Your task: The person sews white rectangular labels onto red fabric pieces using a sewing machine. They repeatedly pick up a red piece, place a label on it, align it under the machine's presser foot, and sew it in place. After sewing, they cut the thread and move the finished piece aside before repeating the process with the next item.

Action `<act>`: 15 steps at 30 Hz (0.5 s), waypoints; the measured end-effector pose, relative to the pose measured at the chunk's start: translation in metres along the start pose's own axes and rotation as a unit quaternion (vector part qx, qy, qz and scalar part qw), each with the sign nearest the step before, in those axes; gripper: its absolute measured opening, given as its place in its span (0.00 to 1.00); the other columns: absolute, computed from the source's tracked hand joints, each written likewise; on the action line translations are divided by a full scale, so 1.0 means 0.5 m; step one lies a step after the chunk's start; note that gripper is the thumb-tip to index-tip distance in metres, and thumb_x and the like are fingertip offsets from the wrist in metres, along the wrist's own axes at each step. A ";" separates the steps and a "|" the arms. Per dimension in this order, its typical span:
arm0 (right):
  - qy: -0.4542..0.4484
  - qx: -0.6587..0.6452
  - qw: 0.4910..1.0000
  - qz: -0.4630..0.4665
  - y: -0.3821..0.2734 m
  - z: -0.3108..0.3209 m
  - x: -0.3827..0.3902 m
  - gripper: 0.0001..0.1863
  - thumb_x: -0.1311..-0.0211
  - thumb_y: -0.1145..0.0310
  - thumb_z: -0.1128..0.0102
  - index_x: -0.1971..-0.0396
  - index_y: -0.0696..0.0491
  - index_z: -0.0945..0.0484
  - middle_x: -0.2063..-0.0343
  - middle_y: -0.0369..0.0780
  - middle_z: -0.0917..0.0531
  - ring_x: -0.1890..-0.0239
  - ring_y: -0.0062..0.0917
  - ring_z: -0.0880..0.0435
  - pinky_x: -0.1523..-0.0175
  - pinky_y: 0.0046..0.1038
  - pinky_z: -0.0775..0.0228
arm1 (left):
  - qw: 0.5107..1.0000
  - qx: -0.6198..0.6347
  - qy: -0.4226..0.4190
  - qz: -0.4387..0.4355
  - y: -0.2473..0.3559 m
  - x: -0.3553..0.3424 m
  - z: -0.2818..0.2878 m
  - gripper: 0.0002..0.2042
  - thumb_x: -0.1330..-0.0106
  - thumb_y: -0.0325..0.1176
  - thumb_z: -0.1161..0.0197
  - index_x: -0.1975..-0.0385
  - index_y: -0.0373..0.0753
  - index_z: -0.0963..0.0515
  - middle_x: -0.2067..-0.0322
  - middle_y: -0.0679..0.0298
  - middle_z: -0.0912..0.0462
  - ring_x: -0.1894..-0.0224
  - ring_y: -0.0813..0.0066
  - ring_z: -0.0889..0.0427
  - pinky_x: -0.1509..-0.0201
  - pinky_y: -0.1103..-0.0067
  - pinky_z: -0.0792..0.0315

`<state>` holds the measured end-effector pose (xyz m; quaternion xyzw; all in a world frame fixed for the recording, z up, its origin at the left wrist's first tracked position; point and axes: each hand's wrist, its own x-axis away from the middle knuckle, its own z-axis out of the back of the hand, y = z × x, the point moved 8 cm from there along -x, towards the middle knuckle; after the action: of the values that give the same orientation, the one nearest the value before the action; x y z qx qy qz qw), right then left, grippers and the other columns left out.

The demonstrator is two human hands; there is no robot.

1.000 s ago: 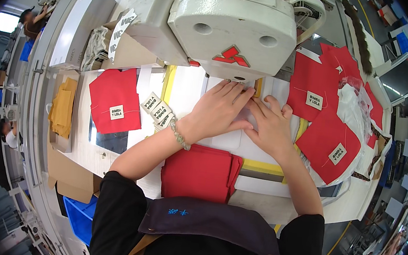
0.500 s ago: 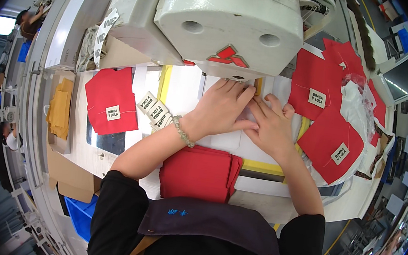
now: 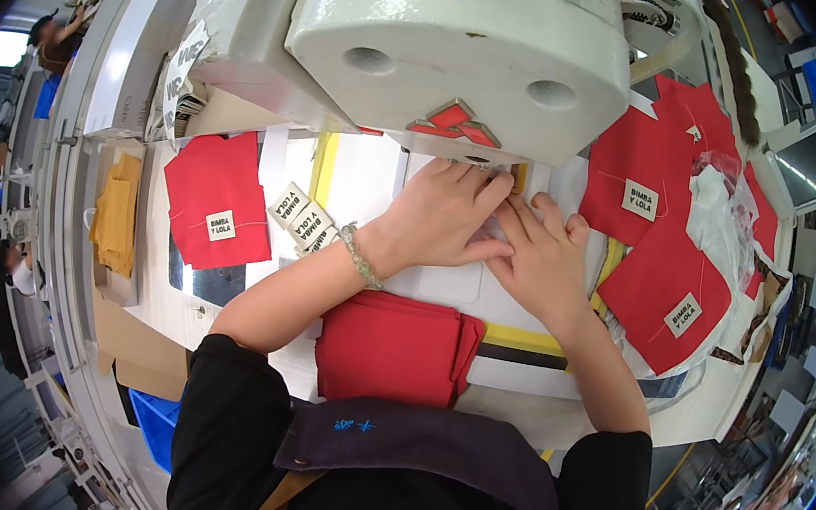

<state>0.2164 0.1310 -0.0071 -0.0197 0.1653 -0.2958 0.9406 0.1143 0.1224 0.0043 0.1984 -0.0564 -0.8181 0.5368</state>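
My left hand (image 3: 448, 211), a beaded bracelet (image 3: 361, 256) on its wrist, reaches under the head of a large white sewing machine (image 3: 455, 64). Its fingers are stretched forward, and the machine's lower edge hides their tips. Close against it is my right hand (image 3: 541, 257), fingers reaching out and slightly apart, on the white work plate (image 3: 450, 281). Whatever lies beneath the fingertips cannot be made out. Nearer me is a stack of red cloth pieces (image 3: 395, 349). Several pale printed labels (image 3: 300, 216) lie beside my left forearm.
A red piece with a sewn-on label (image 3: 224, 194) lies at left, near a tray of yellow-orange pieces (image 3: 116, 222). More labelled red pieces (image 3: 668, 310) and a crumpled white plastic bag (image 3: 718, 225) cover the right side. A long white box (image 3: 144, 54) stands far left.
The view has shifted slightly, so the machine head appears larger. Both hands keep nearly the same pose and place under it.
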 end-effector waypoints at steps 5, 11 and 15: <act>0.013 -0.006 1.000 -0.003 0.003 0.000 -0.002 0.25 0.50 0.58 0.36 0.49 0.46 0.24 0.49 0.30 0.20 0.46 0.25 0.30 0.51 0.37 0.50 | 0.999 0.032 0.021 -0.024 0.001 0.005 0.027 0.25 0.40 0.46 0.36 0.48 0.36 0.28 0.46 0.48 0.24 0.56 0.54 0.20 0.50 0.68 0.27; 0.094 0.023 0.995 0.000 0.005 0.021 -0.002 0.19 0.49 0.63 0.35 0.55 0.47 0.20 0.54 0.29 0.18 0.51 0.22 0.27 0.52 0.35 0.50 | 0.990 0.102 -0.037 -0.094 0.070 0.093 0.117 0.11 0.45 0.29 0.37 0.61 0.38 0.22 0.59 0.63 0.21 0.59 0.67 0.21 0.57 0.75 0.29; 0.112 0.020 0.993 0.012 0.001 0.032 -0.003 0.15 0.49 0.65 0.35 0.58 0.48 0.19 0.56 0.27 0.18 0.53 0.20 0.26 0.53 0.34 0.50 | 0.981 0.100 -0.144 -0.078 0.116 0.177 0.105 0.07 0.47 0.27 0.37 0.67 0.39 0.22 0.66 0.66 0.25 0.62 0.72 0.23 0.59 0.77 0.31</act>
<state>0.2207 0.1311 0.0083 0.0342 0.2644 -0.2876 0.9199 0.1132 0.0119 0.0466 0.1349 -0.1991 -0.8677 0.4349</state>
